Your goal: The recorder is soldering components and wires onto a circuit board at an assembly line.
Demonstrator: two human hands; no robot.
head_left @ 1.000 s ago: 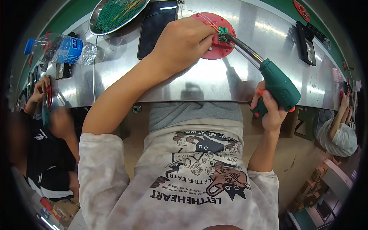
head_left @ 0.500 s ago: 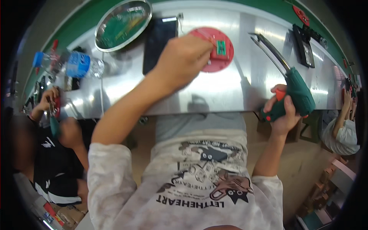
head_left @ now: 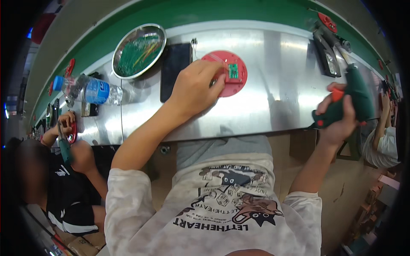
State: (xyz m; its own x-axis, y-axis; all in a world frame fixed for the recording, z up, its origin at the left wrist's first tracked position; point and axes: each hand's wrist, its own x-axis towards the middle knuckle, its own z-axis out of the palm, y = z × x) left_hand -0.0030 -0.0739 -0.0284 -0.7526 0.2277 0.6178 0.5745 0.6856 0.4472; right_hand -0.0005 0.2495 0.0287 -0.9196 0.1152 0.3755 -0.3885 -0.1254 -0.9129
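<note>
On the steel tabletop point(head_left: 273, 102), red disc point(head_left: 234, 88): lies about midway between far and front edges, carrying a small green circuit board point(head_left: 233, 71) just beside the fingers.
Left hand point(head_left: 197, 85): curled over the disc's left part, fingers bent toward the board; blur and the hand's own bulk hide whether the fingertips are closed on anything.
Right hand point(head_left: 341, 106): wrapped around the handle of a green soldering gun point(head_left: 359, 91), at the right-hand stretch of the front edge, well apart from the disc.
Metal barrel: points toward the far edge, appearing just right of a black case point(head_left: 326, 55).
Risk at disc: no clamp shows, so a slip of the left fingers could slide the disc or jar the board.
Risk at barrel: if hot, a careless swing leftward could scorch the case or burn the left hand.
Front edge: close to the gun's handle; a low sweep could knock it.
Left side: tight, with a black slab point(head_left: 174, 68) beside the hand and a metal bowl point(head_left: 147, 29) of green wires toward the far edge.
Right side: bare steel stretches from disc to gun, the widest room for moving.
</note>
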